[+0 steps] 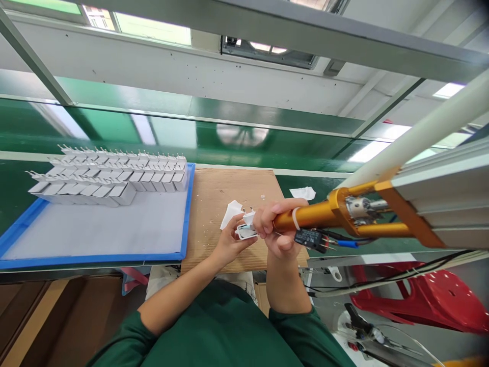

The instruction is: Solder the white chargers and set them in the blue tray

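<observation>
My right hand (278, 224) is wrapped around the end of a gold-coloured tool (317, 214) that hangs from a bracket on the right. My left hand (229, 243) pinches a small white charger plug (246, 227) and holds it against the tip of the tool, over a brown board (225, 204). Both hands are closed on what they hold. A black switch with red and blue wires (311, 238) sits under the tool.
A blue-rimmed tray (188, 214) on the left carries rows of white chargers (110, 178) at its far end. White scraps (303, 192) lie on the board and green belt. A red plastic stool (431, 298) and cables stand at lower right.
</observation>
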The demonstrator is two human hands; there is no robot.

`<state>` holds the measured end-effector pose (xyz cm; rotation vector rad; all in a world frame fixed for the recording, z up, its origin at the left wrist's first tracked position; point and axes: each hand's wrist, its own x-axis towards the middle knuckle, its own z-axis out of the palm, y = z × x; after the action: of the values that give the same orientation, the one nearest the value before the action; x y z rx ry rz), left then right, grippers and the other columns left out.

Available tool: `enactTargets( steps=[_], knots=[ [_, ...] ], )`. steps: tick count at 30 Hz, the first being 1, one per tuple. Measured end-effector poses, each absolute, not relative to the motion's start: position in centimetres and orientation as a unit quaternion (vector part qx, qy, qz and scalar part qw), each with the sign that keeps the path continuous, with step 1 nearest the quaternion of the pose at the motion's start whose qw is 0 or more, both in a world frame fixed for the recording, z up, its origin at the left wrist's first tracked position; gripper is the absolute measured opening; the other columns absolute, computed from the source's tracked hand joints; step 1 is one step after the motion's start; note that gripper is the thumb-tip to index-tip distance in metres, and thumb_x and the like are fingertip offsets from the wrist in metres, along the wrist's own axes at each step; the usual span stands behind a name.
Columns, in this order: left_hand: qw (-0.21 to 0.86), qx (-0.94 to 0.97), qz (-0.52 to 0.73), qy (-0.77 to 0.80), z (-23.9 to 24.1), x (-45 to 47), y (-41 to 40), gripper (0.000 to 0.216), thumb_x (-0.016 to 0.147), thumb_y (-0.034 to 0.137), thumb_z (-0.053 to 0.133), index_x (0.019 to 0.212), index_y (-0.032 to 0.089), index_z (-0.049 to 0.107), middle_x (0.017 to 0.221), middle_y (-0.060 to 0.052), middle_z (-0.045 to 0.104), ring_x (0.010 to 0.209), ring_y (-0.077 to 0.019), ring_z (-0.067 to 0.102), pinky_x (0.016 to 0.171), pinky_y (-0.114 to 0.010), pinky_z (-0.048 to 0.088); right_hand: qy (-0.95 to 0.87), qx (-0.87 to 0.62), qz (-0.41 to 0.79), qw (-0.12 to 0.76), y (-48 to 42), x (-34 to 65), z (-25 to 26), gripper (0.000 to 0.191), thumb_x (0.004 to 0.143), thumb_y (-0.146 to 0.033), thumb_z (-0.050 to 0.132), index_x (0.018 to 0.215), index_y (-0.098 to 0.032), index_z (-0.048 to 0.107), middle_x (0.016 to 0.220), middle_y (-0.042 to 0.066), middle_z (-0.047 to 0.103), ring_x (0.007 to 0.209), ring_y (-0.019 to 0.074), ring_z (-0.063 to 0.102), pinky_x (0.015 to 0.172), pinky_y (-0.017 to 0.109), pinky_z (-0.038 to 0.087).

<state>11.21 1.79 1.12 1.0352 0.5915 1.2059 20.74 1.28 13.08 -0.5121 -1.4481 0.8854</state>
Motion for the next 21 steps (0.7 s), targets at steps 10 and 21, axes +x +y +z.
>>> enactTargets(
  steps=[10,21],
  knots=[
    [0.678,0.444,0.523,0.264,1.01,11.01,1.63,0.079,0.063,0.054,0.09,0.126,0.023,0.053,0.1,-0.004,0.07,0.09,-0.0204,0.068,0.085,-0.035,0.054,-0.623,-0.211,0.404,0.636,1.15,20.9,12.98,0.041,0.078,-0.052,0.077,0.105,-0.031,0.054,0.066,-0.007,0.051,0.049,0.0107,0.046,0.049,0.028,0.039],
    [0.688,0.434,0.518,0.263,1.03,10.87,1.62,0.077,0.062,0.05,0.091,0.124,0.023,0.055,0.102,-0.005,0.069,0.091,-0.0203,0.067,0.086,-0.035,0.054,-0.635,-0.176,0.411,0.63,1.25,20.92,13.01,0.037,0.082,-0.045,0.075,0.111,-0.032,0.058,0.069,-0.006,0.05,0.052,0.01,0.045,0.05,0.027,0.039]
  ],
)
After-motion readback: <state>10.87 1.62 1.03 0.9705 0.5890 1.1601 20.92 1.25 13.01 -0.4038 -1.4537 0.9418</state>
